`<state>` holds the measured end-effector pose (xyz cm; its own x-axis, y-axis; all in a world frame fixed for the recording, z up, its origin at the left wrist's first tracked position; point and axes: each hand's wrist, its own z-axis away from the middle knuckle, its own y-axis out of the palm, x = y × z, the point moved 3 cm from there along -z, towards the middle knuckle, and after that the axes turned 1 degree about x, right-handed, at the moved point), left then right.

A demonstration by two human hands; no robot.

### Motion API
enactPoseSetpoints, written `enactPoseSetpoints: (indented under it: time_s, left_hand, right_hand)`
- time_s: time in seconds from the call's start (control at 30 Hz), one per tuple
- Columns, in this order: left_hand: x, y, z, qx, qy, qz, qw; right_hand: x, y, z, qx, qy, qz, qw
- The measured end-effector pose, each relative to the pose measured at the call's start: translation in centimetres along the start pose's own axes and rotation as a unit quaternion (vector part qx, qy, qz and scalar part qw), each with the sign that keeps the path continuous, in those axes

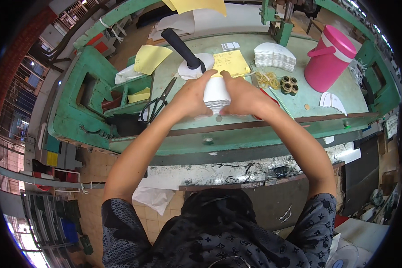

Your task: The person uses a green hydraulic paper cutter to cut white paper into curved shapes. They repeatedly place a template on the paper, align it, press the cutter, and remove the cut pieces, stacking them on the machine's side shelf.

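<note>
A stack of white cut pieces [216, 93] with a wavy near edge stands on the green table between my hands. My left hand [194, 96] presses its left side, thumb low and fingers at the far end. From the other side my right hand [241, 95] grips it in the same way. Just beyond my fingertips lies a pad of yellow paper [232, 62] with handwriting. Left of it a dark rod-shaped roll [181, 48] stands tilted on a white disc [207, 59]. Black-handled scissors [158, 103] lie beside my left wrist.
Right of my hands are rubber bands [267, 80], several small spools [289, 85] and a green pencil-like stick [281, 103]. Farther out stand another white stack [274, 57] and a pink jug [329, 60]. White curved pieces [332, 102] lie near the right edge. A green machine post [281, 32] rises behind.
</note>
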<state>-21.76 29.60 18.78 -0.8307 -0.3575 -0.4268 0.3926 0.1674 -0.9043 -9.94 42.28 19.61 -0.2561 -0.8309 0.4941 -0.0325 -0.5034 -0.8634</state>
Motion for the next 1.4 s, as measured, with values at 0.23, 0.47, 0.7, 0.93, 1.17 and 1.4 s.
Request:
enactPoseSetpoints:
  time_s: [0.23,0.47,0.7,0.93,1.17,1.4]
  left_hand:
    - [0.3,-0.5,0.1,0.020,0.043,0.088,0.995]
    - [2.9,-1.4,-1.0,0.141,-0.075,0.289,0.944]
    - [3.7,1.5,-0.2,0.190,-0.013,0.313,0.931]
    - [6.6,4.2,-0.9,0.119,0.009,0.327,0.938]
    - [3.0,1.7,6.0,-0.080,0.082,0.332,0.936]
    - [6.7,2.0,6.6,-0.142,0.165,0.182,0.959]
  right_hand:
    - [-2.6,-0.3,-0.7,-0.006,-0.048,-0.038,0.998]
    - [-2.6,-1.4,-2.7,0.131,0.005,-0.033,0.991]
    - [-4.0,1.1,-1.4,0.134,0.004,-0.157,0.979]
    - [-3.1,1.8,-1.5,0.178,-0.001,-0.259,0.949]
    - [-0.5,2.8,3.1,-0.137,-0.111,-0.174,0.969]
    - [0.8,8.2,0.5,-0.264,-0.179,-0.171,0.932]
